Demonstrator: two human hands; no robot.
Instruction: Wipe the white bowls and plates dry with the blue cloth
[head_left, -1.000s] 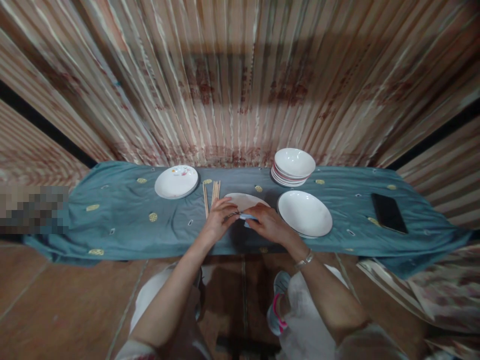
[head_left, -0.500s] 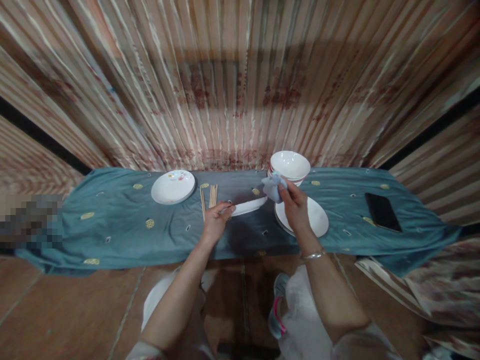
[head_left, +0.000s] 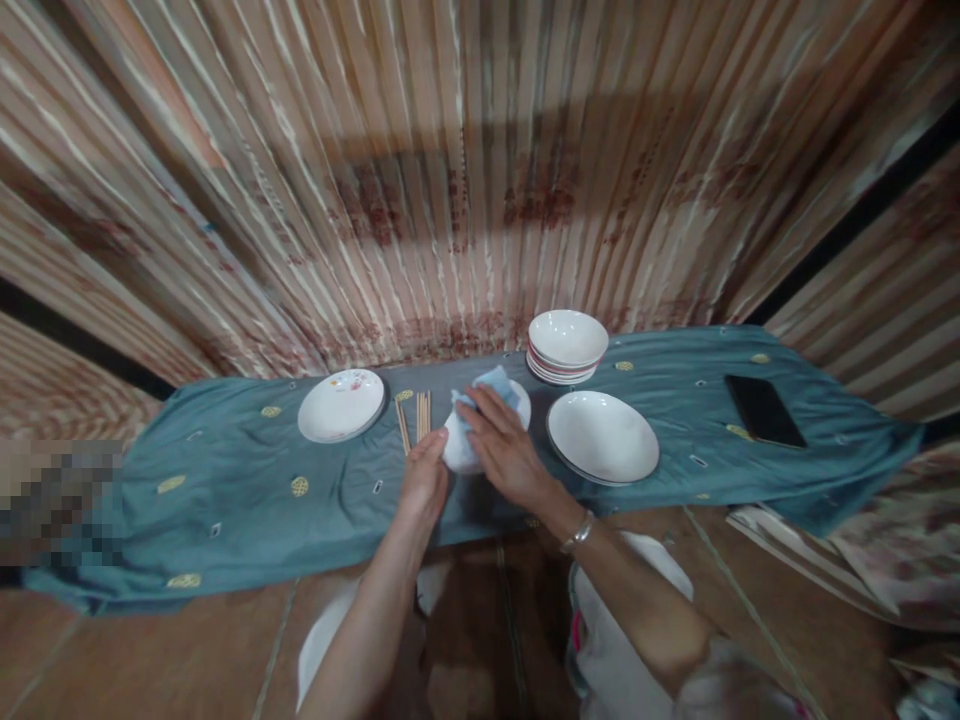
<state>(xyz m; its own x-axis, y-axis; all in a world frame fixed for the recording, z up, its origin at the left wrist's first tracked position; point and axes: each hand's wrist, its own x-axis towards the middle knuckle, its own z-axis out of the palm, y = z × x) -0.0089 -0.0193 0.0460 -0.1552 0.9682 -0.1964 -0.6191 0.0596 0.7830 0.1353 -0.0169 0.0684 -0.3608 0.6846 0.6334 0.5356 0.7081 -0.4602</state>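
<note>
Over the middle of the cloth-covered table, my left hand (head_left: 424, 474) grips the left edge of a white plate (head_left: 459, 452), its face turned up. Pressed onto that plate is a light blue cloth (head_left: 493, 383), held under the fingers of my right hand (head_left: 504, 445). The cloth and hand cover much of the plate's surface. Just left of my left hand lie several wooden chopsticks (head_left: 424, 412), their near ends partly hidden by it. To the right of my right hand rests a large white dish (head_left: 602, 437) on at least one other.
A stack of bowls (head_left: 568, 340) with red bands stands at the back. Plates with a floral print (head_left: 342, 405) lie stacked on the left. Toward the right end is a black phone-like slab (head_left: 763, 411). A teal patterned cloth (head_left: 247, 480) covers the table, with a curtain (head_left: 465, 200) behind.
My right hand has moved left and down with the blue cloth, onto the plate. The plate, earlier seen nearly edge-on, now faces up more. The view has shifted slightly.
</note>
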